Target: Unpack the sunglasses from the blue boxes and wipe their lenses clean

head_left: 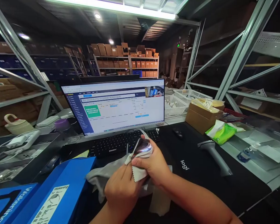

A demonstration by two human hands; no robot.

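Observation:
My right hand (154, 163) is closed around a pair of sunglasses (142, 147) with a shiny dark lens, held above the desk mat. My left hand (121, 186) pinches a small white cleaning cloth (138, 174) against the glasses from below. A grey soft pouch (102, 175) lies on the mat under both hands. The keyboard (112, 144) is just beyond the hands, below the monitor (114, 104).
A blue box (58, 193) marked Wakening lies at the lower left. A handheld scanner (214, 155), a mouse (177, 133), a green tissue pack (220, 132) and a cardboard box (200, 116) lie to the right. White baskets (177, 104) and shelving stand behind.

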